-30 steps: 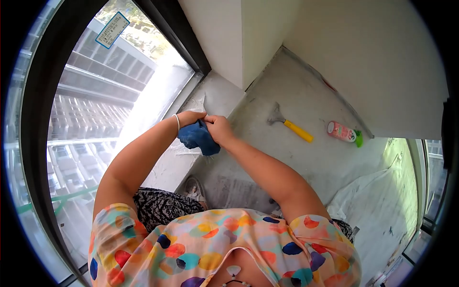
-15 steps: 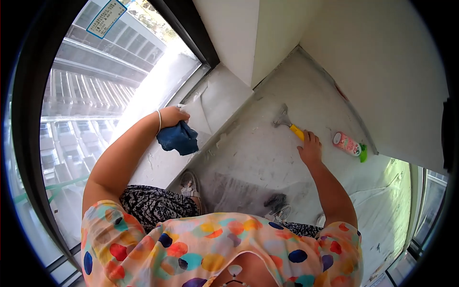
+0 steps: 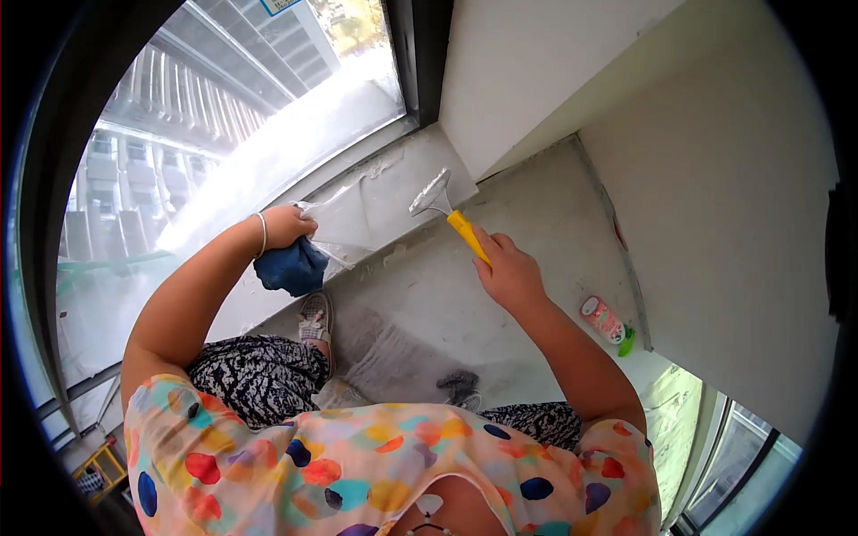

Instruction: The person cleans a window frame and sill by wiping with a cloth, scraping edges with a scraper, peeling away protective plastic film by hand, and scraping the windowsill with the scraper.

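My left hand (image 3: 286, 225) is closed round a dark blue cloth (image 3: 293, 268) over the white window sill. A thin clear plastic sheet (image 3: 344, 214) lies on the sill by its fingertips, which seem to touch its edge. My right hand (image 3: 514, 277) grips the yellow handle of a scraper (image 3: 466, 236). The scraper's wide head is raised toward the sill, with whitish residue along its edge.
A pink bottle with a green cap (image 3: 604, 323) lies on the grey floor to the right. The window (image 3: 268, 134) is at the left, beside a white wall corner (image 3: 545, 71). A dark crumpled item (image 3: 458, 384) is near my feet.
My right hand has lifted the scraper from the floor and brought it left toward the sill. The view has shifted. My left hand still holds the blue cloth.
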### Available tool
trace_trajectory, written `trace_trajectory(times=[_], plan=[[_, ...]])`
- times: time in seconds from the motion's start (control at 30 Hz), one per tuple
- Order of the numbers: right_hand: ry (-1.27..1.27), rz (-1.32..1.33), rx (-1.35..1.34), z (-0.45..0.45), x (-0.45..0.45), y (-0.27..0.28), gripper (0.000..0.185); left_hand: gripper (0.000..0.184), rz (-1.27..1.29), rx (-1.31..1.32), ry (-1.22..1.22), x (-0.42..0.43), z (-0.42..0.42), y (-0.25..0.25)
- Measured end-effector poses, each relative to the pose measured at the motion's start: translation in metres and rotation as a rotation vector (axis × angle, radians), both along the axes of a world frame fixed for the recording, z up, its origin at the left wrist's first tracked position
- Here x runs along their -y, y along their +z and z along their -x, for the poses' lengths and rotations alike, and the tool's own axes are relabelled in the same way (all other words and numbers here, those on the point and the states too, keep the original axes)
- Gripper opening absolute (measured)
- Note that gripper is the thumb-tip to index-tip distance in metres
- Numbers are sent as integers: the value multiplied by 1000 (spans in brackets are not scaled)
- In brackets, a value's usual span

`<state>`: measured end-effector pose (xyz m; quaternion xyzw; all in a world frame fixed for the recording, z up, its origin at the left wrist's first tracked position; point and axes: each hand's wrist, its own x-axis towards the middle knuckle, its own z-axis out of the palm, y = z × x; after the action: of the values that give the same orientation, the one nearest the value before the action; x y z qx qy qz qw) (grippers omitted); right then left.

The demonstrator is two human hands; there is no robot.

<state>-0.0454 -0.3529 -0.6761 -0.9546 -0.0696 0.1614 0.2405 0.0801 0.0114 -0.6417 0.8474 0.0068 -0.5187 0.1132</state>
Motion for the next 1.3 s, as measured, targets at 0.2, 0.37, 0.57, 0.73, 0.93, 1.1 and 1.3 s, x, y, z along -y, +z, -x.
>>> trace_trajectory(times=[0.2, 0.37, 0.57, 0.73, 0.93, 1.1, 1.3], plan=[[39, 217, -134, -89, -52, -8, 43, 40, 128, 105, 11, -42, 17, -25], [-17, 224, -239, -131, -82, -18, 38, 39, 179, 100, 31, -62, 31, -31], [47, 279, -238, -130, -75, -22, 35, 38, 217, 127, 172, -84, 59, -40], [19, 291, -245, -164, -83, -41, 36, 39, 214, 105, 183, -81, 57, -52], [-43, 236, -120, -122, -77, -45, 36, 41, 205, 163, 59, -81, 56, -50], [-33, 246, -97, -131, -68, -78, 39, 39, 235, 137, -4, -77, 58, -64], [-40, 258, -131, -138, -72, -73, 35, 36, 288, 130, 65, -80, 57, -73]])
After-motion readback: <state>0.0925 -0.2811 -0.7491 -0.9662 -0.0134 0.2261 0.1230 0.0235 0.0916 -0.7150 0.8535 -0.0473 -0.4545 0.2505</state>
